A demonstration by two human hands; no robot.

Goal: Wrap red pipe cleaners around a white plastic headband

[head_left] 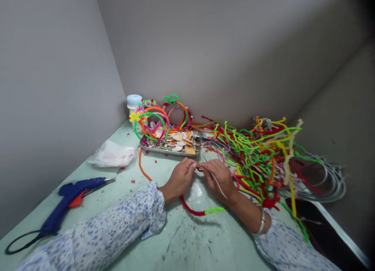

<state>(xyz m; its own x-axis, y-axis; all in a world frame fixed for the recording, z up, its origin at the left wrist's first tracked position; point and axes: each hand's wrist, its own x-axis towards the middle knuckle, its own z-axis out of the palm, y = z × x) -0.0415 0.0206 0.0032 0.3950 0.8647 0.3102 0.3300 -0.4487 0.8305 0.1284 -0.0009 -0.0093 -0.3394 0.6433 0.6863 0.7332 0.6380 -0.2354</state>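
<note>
My left hand (182,176) and my right hand (218,177) meet over the middle of the table, fingertips pinched close together. A fuzzy red pipe cleaner (191,211) with a bright green end (214,210) curves out from under my left hand, and a bit of red shows between the fingertips. My right hand's fingers are closed on that red bit. A thin whitish wire (216,180) runs across my right hand; whether it is gripped is hidden. Left of my left hand an orange pipe cleaner (141,166) curves over the tabletop.
Behind my hands stands a metal tray (172,152) of shells, with colourful wrapped headbands (158,111) on it. A pipe cleaner heap (252,154) and coiled wire (331,185) lie right. Left are a blue glue gun (58,208), a plastic bag (114,154) and a blue-lidded jar (134,101).
</note>
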